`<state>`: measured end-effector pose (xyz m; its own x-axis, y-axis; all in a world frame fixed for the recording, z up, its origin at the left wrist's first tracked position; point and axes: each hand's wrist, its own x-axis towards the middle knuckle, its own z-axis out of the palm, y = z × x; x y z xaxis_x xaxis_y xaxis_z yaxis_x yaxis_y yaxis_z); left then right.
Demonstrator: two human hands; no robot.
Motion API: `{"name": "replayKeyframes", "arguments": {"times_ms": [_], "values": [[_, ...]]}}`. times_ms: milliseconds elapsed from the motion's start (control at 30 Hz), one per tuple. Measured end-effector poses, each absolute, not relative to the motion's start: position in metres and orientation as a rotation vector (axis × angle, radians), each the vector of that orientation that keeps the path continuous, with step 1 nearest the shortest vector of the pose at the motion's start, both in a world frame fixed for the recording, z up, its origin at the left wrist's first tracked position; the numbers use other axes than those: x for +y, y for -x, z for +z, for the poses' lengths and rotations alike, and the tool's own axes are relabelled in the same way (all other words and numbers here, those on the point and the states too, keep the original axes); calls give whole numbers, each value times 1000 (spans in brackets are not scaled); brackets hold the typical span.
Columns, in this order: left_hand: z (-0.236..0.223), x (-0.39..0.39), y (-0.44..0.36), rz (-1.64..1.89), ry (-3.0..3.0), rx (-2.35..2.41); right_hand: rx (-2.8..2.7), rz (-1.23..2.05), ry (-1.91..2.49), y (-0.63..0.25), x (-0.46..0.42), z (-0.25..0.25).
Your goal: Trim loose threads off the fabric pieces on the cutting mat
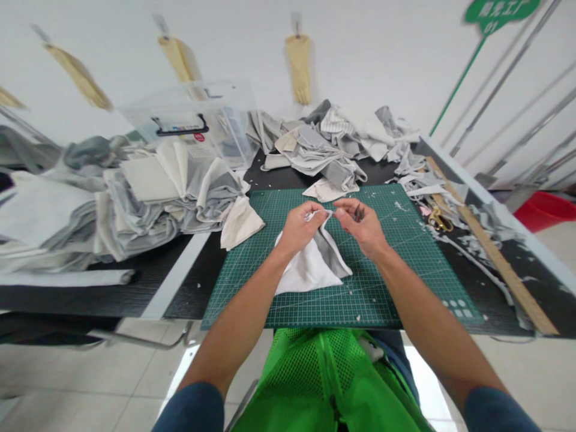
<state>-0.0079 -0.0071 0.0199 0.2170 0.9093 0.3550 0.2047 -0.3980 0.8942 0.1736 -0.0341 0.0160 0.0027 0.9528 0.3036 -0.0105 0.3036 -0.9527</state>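
A white and grey piece of cloth [310,267] lies partly raised on the green cutting mat [378,288]. My left hand [302,227] is closed, pinching the cloth's upper edge between thumb and fingers. Close beside it, my right hand [362,227] is closed too, with its thumb and forefinger at the same edge. Dark tips of what look like small thread snips [359,212] poke out from the fingers of my right hand; the rest of the tool is hidden in the palm.
Heaped grey and white cloth pieces [153,192] cover the table's left side. More cloth [315,147] is piled behind the mat. A clear plastic box [238,129] stands at back left. To the right lie gold-handled scissors [440,220], a wooden ruler [499,264] and scraps.
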Motion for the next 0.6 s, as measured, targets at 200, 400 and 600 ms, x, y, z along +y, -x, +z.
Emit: {"name": "replayKeyframes", "arguments": {"times_ms": [200,400,600], "values": [[14,-4,9,1191,-1792,957,-1356,865,1004,-172,-33,13],[10,-3,8,1116,-1566,802,-1257,957,914,-174,-35,14],[11,-2,9,1094,-1379,760,-1433,909,965,-176,-31,10]]}}
